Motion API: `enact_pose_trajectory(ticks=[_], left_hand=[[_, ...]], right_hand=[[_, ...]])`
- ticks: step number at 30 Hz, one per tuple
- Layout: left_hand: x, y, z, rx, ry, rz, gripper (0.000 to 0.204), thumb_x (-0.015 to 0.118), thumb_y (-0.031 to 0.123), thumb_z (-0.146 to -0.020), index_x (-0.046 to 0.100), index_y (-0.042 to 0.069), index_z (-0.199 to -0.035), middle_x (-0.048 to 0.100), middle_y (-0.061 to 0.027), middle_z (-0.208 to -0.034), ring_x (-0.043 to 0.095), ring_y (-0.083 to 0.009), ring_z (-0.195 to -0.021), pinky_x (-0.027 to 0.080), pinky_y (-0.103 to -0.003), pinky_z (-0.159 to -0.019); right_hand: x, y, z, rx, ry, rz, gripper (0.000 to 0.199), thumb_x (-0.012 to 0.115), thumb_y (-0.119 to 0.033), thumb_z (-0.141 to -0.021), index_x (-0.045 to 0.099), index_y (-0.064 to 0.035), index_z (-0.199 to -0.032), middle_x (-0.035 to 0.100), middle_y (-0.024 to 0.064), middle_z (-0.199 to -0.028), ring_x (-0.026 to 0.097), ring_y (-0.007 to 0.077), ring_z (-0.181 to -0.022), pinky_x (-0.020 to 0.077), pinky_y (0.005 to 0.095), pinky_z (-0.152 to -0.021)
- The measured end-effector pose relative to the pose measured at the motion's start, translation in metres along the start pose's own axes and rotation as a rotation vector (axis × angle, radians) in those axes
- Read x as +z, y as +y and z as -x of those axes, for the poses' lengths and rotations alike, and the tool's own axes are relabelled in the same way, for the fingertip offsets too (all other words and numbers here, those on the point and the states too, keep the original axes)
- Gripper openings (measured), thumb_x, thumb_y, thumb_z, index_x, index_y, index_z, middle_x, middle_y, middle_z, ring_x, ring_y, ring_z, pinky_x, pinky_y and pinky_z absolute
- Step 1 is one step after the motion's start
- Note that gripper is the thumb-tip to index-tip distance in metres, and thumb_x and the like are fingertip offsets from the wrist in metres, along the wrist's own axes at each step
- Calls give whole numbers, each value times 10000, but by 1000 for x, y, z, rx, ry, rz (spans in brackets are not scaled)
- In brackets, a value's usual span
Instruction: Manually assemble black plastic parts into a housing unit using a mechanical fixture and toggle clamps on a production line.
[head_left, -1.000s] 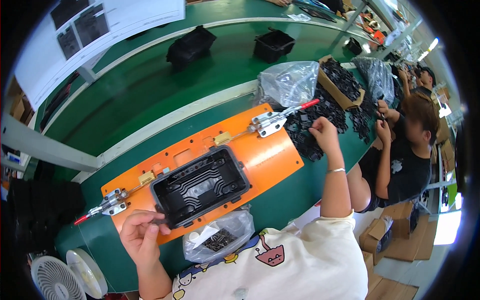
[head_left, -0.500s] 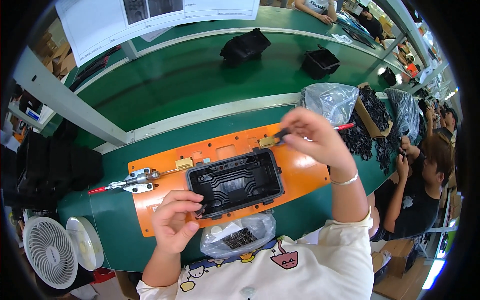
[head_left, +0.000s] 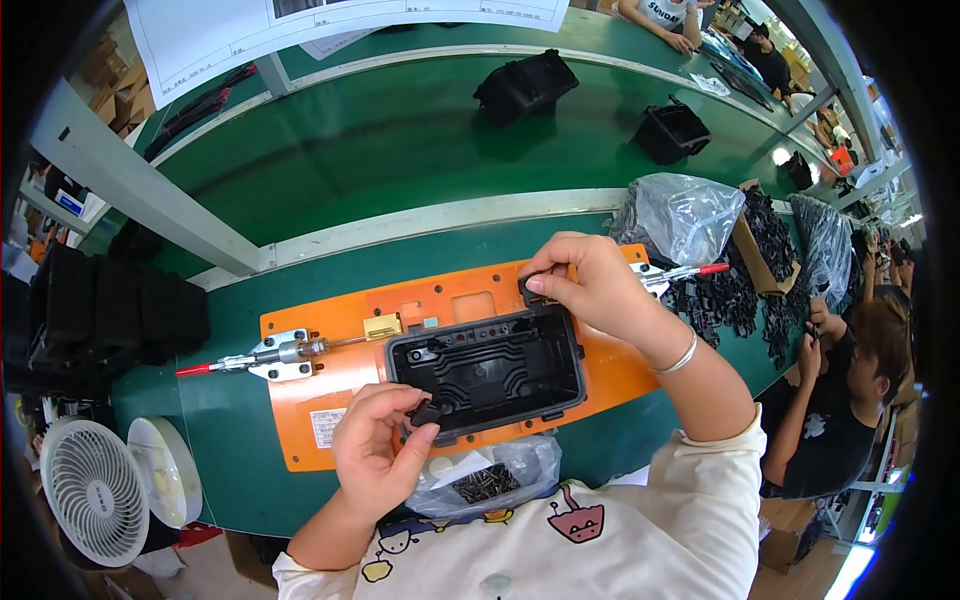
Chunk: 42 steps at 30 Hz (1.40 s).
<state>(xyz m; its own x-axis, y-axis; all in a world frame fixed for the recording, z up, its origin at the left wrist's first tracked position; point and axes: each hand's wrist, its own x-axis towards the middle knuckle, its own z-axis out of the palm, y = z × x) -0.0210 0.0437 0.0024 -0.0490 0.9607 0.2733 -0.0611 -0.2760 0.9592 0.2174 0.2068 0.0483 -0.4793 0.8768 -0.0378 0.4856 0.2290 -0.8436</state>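
Observation:
A black open-topped plastic box [head_left: 495,370] lies on an orange fixture plate [head_left: 625,370] in front of me. At the box's near left corner my left hand [head_left: 385,445] pinches a small black plastic piece [head_left: 427,411] between thumb and fingers. My right hand [head_left: 590,285] is closed on another small black plastic clip [head_left: 530,289], at the far right corner of the box. My fingers partly cover both pieces. To the left, a toggle clamp [head_left: 285,355] with a red handle points its rod at a brass block [head_left: 382,326] beside the box.
A second red-handled clamp [head_left: 680,273] sits at the plate's right end. A clear bag of screws [head_left: 487,484] lies near me. Beyond are a plastic bag [head_left: 690,215] and heaped black parts [head_left: 765,235]. Black boxes [head_left: 527,85] rest on the green surface behind; a co-worker [head_left: 835,390] sits right.
My right hand has come left and down onto the box's far right corner with its clip, uncovering the right clamp. My left hand has shifted slightly right. The whole view has shifted slightly.

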Motion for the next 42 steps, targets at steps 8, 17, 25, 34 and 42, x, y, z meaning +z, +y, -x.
enact_pose_trajectory(ticks=[8, 17, 25, 34, 42], left_hand=[[0, 4, 3, -26, -4, 43, 367, 646, -151, -771, 551, -40, -1107, 592, -141, -1041, 599, -167, -911, 480, -249, -772], [-18, 29, -29, -105, 32, -18, 282, 666, -148, -753, 609, -45, -1010, 645, -126, -989, 620, -162, -893, 495, -251, -783], [-38, 42, -67, -61, -93, -272, 184, 598, -145, -792, 646, -57, -946, 619, -114, -940, 629, -154, -839, 529, -239, -699], [-30, 38, -128, -131, -362, -624, 214, 639, -104, -768, 656, -17, -962, 651, -96, -902, 643, -156, -805, 520, -264, -722], [-21, 21, -139, -184, -497, -685, 94, 655, -52, -794, 669, -36, -886, 655, -118, -830, 659, -203, -767, 528, -293, -696]], right_hand=[[0, 4, -1, -186, 46, 245, 99, 718, 25, -740, 645, 24, -807, 591, 104, -753, 607, 207, -695, 497, 308, -621], [1, 0, -3, -73, -10, 265, 129, 714, 28, -738, 591, 10, -773, 530, 88, -750, 562, 213, -655, 471, 308, -614], [10, -3, 2, -96, 84, 289, 200, 681, 41, -757, 520, -36, -849, 502, 79, -764, 530, 229, -730, 452, 336, -669], [10, 7, 5, -46, 60, 184, 217, 683, 6, -761, 510, -32, -887, 526, 88, -794, 541, 251, -741, 449, 348, -655], [40, -3, 49, -262, 398, 612, 401, 732, -135, -732, 559, -52, -1085, 519, 112, -1085, 496, 312, -1019, 343, 449, -921]])
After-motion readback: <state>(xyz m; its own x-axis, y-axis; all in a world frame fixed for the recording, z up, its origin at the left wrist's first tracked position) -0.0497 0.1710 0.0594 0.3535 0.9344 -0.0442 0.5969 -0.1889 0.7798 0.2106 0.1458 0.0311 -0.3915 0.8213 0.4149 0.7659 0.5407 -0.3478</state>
